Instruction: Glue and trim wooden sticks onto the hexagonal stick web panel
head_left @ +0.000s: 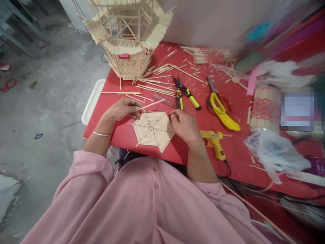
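Note:
A roughly octagonal panel of thin wooden sticks [149, 135], patterned like a spider web, lies near the front edge of the red table. At its upper left, my left hand [126, 109] pinches a short wooden stick [155, 103] that points up to the right. My right hand [185, 126] is closed at the panel's right edge, thumb and fingers bent on its rim. A few stick ends jut from the panel's left side. Part of the right fingertips is hidden.
Behind stands a tiered stick pagoda [129, 47]. Loose sticks [158, 88], a clear ruler [162, 99], black-and-yellow cutters [180, 91], yellow-handled scissors [219, 108] and a yellow glue gun [215, 142] lie on the table [124, 135]. A plastic bag [276, 152] and bundled sticks [265, 108] sit right.

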`<state>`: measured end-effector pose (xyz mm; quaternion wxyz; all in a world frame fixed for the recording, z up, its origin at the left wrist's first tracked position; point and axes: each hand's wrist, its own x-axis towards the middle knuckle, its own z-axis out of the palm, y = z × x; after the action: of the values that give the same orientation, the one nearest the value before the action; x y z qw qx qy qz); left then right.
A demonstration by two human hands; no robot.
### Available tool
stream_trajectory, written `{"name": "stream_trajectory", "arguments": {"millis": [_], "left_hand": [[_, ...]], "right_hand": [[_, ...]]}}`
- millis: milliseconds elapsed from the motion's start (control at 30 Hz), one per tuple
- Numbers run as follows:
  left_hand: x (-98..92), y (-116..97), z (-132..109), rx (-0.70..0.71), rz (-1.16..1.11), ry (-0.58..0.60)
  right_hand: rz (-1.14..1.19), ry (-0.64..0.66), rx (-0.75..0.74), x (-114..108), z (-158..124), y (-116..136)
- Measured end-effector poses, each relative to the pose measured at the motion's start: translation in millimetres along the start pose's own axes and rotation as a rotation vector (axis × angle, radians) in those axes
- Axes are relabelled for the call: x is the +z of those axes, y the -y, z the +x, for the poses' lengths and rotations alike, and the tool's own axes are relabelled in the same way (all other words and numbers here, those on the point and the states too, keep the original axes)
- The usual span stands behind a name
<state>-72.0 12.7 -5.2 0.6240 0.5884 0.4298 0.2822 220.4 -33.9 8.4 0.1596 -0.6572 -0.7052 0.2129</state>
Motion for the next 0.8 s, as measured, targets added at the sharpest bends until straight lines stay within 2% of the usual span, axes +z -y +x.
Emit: {"name": "stream_trajectory", "arguments": {"millis": [167, 300, 367, 533, 800], "left_hand": [[1.4, 2.6, 2.4, 0.025, 0.094, -0.035], [13.2, 10.0, 13.5, 0.166, 0.386, -0.244], [20.4, 13.1, 18.9, 0.258, 0.523, -0.298], [28.2, 18.6, 24.2, 0.351, 0.708, -0.305], [24.7, 24.8, 23.3, 0.395, 0.789, -0.298]], "right_hand": [[0.070, -0.017, 0.008, 0.9, -1.4, -0.8], [0.030, -0.054, -0.042, 7.2, -0.6, -3.4], [0.003, -0.092, -0.084, 9.9, 0.2, -3.8], [-0.059, -0.117, -0.110, 14.3, 2.4, 4.4], [-0.120, -0.027, -0.093, 18.1, 9.5, 14.8]]}}
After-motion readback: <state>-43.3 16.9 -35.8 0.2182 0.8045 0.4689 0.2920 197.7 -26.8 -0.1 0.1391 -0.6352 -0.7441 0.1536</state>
